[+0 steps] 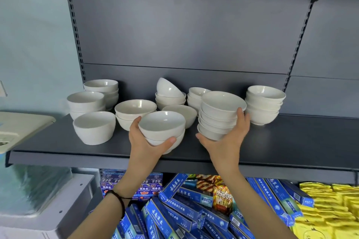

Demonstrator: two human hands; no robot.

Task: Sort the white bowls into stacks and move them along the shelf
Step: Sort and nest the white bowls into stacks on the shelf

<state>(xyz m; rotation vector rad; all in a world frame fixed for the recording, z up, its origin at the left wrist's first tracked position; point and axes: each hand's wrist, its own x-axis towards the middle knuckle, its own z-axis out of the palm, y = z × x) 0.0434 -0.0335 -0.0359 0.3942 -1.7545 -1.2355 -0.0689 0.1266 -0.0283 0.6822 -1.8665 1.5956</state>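
The left hand [144, 142] grips a short stack [162, 130] of two white bowls, one nested in the other, with the thumb across the lower bowl's front. The right hand [228, 139] cups a tall stack [220, 114] of about five nested bowls, fingers up its right side. Both stacks are at the front of the grey shelf [291, 141]; I cannot tell whether they rest on it. Left of the left hand lies a tilted single bowl [94, 128]. Just right of the right hand stands another stack [263, 105]. Below the hands lie heaped blue boxes [174, 209].
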